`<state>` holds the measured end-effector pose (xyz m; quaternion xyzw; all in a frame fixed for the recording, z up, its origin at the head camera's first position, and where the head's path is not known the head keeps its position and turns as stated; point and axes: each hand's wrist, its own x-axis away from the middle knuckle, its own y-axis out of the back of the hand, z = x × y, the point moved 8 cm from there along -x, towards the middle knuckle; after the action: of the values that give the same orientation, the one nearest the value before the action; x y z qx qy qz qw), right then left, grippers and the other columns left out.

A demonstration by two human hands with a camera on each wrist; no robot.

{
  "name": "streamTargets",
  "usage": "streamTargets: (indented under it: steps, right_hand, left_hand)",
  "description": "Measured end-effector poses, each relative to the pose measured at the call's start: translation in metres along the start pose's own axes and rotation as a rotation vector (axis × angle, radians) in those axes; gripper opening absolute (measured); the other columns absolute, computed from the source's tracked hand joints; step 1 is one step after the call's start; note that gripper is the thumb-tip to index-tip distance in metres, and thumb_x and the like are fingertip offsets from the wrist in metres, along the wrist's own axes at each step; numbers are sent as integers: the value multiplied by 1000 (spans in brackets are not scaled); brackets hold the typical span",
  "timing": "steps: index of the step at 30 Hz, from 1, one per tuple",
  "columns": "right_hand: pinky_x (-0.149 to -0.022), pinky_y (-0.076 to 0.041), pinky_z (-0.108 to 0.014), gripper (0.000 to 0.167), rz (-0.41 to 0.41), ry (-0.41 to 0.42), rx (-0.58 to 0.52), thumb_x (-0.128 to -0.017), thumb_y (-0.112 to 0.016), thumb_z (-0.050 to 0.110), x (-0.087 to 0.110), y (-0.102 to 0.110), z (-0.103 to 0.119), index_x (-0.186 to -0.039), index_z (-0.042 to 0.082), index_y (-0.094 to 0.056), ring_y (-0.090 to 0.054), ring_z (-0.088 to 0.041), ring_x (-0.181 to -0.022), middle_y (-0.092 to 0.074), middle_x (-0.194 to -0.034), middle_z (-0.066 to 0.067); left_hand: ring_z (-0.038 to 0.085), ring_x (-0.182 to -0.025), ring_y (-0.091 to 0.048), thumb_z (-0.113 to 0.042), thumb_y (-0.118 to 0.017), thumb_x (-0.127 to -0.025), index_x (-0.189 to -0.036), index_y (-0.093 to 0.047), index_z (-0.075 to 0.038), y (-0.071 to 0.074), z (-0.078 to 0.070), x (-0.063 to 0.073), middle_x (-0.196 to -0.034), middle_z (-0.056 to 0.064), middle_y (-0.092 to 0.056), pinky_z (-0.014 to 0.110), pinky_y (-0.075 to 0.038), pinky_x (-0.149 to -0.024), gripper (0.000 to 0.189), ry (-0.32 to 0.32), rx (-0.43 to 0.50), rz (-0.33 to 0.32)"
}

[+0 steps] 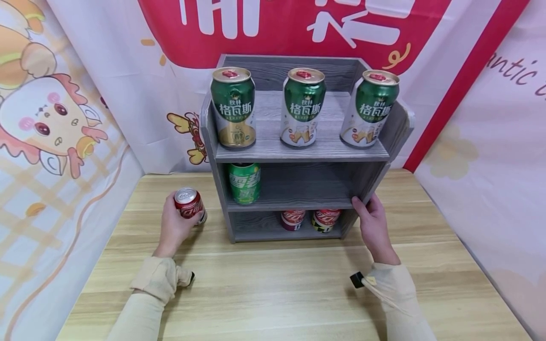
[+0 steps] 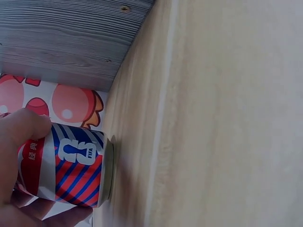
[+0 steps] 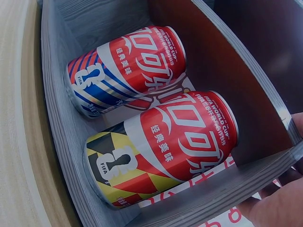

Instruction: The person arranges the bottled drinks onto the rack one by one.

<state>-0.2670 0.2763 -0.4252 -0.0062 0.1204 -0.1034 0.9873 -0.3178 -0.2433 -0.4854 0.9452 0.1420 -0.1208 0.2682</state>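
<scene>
My left hand [image 1: 172, 229] grips a red cola can [image 1: 186, 196] left of the grey wooden shelf [image 1: 303, 184]. The left wrist view has the can [image 2: 78, 163] with striped blue and red near its base; whether that base touches the table, I cannot tell. On the other side, my right hand [image 1: 375, 229] holds the shelf's right side panel, thumb at the front edge and fingers on the outside. Two red cola cans stand on the bottom tier: a blue-striped one [image 3: 128, 71] and a yellow-and-black checked one [image 3: 161, 149].
Three green-topped cans, left [image 1: 232, 106], middle [image 1: 304, 106] and right [image 1: 370, 109], line the top tier. A bright green can [image 1: 244, 183] stands at the left of the middle tier. The wood-grain table [image 1: 273, 284] meets printed cloth [image 1: 170, 118] behind.
</scene>
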Motion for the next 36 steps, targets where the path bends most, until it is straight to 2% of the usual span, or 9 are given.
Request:
streamTargets:
  steps: [9, 18, 24, 36]
  right_hand:
    - [-100, -45, -19, 43, -9, 1, -6, -106, -55, 13, 1, -1, 2, -147, 1, -47, -56, -10, -117, -59, -131, -3]
    - [-102, -43, -18, 46, -6, -23, -3, -106, -54, 14, 2, 0, 1, -149, 1, -44, -53, -9, -120, -55, -137, -8]
    - [-102, -44, -19, 46, -4, -14, -11, -106, -54, 13, 1, -1, 1, -149, 1, -44, -54, -9, -120, -56, -136, -7]
    - [-102, -44, -19, 46, -7, -12, -12, -105, -55, 13, 1, 0, 0, -149, 4, -45, -54, -9, -120, -59, -134, -3]
  left_hand:
    - [43, -129, -49, 0, -84, -77, -146, -36, 8, 4, 5, 3, -139, 30, -49, 56, -39, -112, 85, 10, 5, -17]
    - [45, -130, -47, 1, -84, -77, -148, -34, 8, 11, -6, 5, -139, 31, -48, 59, -37, -112, 86, -25, 9, 21]
    - [46, -131, -46, 1, -83, -78, -150, -31, 7, 16, -10, 9, -142, 31, -46, 61, -36, -112, 89, -6, -2, 45]
    - [49, -130, -46, 1, -81, -78, -150, -31, 8, 24, -21, 19, -140, 33, -46, 66, -39, -108, 88, -41, -22, 84]
